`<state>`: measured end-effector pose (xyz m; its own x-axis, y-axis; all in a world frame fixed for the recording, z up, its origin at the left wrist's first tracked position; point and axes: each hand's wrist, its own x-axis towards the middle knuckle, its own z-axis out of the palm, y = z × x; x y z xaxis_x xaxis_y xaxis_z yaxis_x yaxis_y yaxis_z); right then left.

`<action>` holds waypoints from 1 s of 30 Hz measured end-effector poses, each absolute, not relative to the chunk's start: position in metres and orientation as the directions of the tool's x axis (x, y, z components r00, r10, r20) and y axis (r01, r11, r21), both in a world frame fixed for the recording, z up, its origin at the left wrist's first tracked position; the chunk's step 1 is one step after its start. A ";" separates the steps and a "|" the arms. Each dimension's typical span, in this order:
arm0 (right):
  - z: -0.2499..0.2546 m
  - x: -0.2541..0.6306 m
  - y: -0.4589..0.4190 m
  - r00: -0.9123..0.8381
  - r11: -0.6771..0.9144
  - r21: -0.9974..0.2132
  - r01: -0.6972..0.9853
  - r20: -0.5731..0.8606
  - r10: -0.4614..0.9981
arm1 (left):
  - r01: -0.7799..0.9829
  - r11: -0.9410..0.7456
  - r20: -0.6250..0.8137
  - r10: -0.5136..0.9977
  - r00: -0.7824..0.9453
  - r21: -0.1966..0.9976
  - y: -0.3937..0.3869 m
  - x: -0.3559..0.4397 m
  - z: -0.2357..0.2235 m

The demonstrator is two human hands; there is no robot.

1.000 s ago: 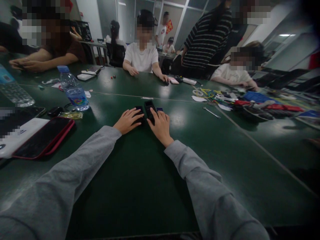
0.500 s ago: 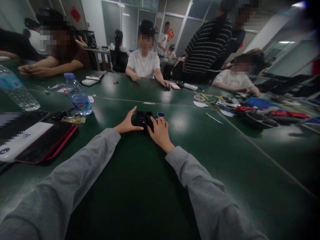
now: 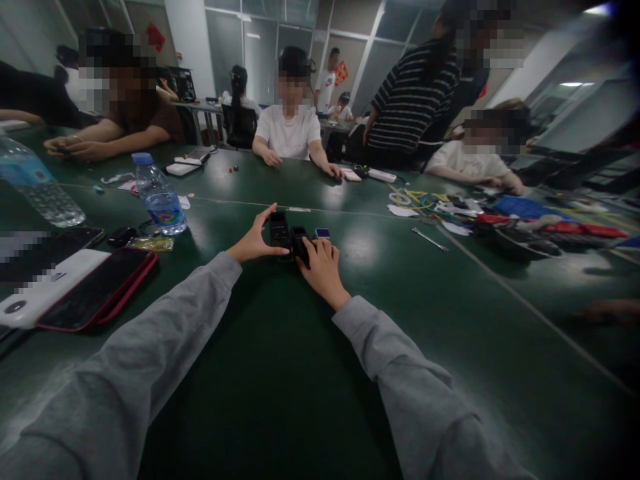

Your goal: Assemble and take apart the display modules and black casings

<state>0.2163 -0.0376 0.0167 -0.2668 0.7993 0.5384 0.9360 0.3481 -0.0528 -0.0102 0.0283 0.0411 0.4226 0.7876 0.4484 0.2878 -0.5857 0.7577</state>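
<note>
My left hand (image 3: 254,238) curves around the left side of a black handheld device (image 3: 279,230), thumb at its near edge and fingertips at its far edge. A dark screen and what look like small buttons show on its face. My right hand (image 3: 324,268) grips a second black device (image 3: 300,244), fingers over its right side, partly hiding it. The two devices stand side by side near the table's middle. Just behind my right fingers lies a small pale device with a dark bluish screen (image 3: 323,233).
On the left are two water bottles (image 3: 159,200), phones (image 3: 100,287) and a small yellow packet (image 3: 150,244). A wrench (image 3: 429,239) lies right of my hands, before a heap of cables and bags (image 3: 530,223). Several people sit or stand around the green table (image 3: 260,373).
The left black device has turned a little and sits closer into my left hand, its face more visible. My right hand has barely moved. A blurred dark shape appears at the right edge.
</note>
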 end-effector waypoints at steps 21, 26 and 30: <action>0.030 0.209 -0.057 -0.477 0.570 0.010 0.822 0.561 0.677 | 0.120 -0.275 0.210 0.897 0.388 0.954 0.036 -0.059 0.013; 0.028 0.204 -0.061 -0.536 0.626 0.007 0.780 0.525 0.662 | 0.059 -0.240 0.208 0.920 0.332 0.969 0.033 -0.055 0.015; 0.029 0.202 -0.062 -0.532 0.629 -0.016 0.777 0.518 0.670 | 0.036 -0.187 0.173 0.953 0.250 0.982 0.032 -0.051 0.015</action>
<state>0.2025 -0.0617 0.0293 -0.5319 0.6699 0.5180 0.7770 0.6293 -0.0159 -0.0514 0.0321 0.0152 0.2496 0.9528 0.1726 0.0357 -0.1872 0.9817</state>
